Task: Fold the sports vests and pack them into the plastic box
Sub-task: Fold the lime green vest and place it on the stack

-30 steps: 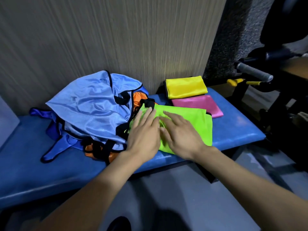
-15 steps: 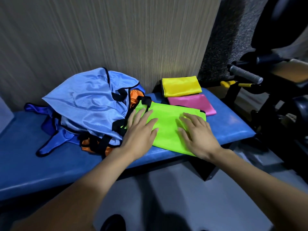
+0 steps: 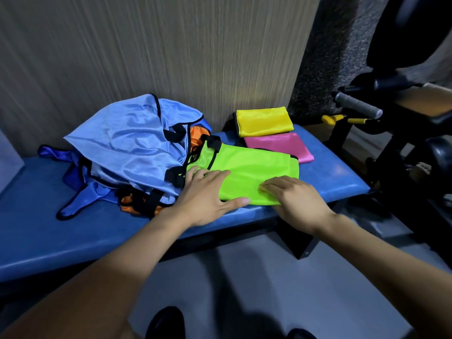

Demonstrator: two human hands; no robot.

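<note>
A bright green vest (image 3: 256, 167) lies flat on the blue padded bench (image 3: 36, 228). My left hand (image 3: 205, 199) rests flat on its near left part, fingers spread and thumb along the near edge. My right hand (image 3: 298, 201) has its fingers curled onto the vest's near right corner. Behind the green vest lie a folded pink vest (image 3: 278, 145) and a folded yellow vest (image 3: 264, 121). To the left is a loose pile: a light blue vest (image 3: 127, 148) on top, an orange one (image 3: 195, 135) and a dark blue one (image 3: 80, 204) beneath.
A ribbed wall stands right behind the bench. Black gym equipment with a grey-gripped handle (image 3: 357, 108) and yellow parts crowds the right side. A pale translucent panel (image 3: 9, 155) shows at the far left edge. Grey floor and my shoes are below.
Both hands have slid from the middle of the green vest toward its near edge. The right hand has gone from flat to curled on the near right corner.
</note>
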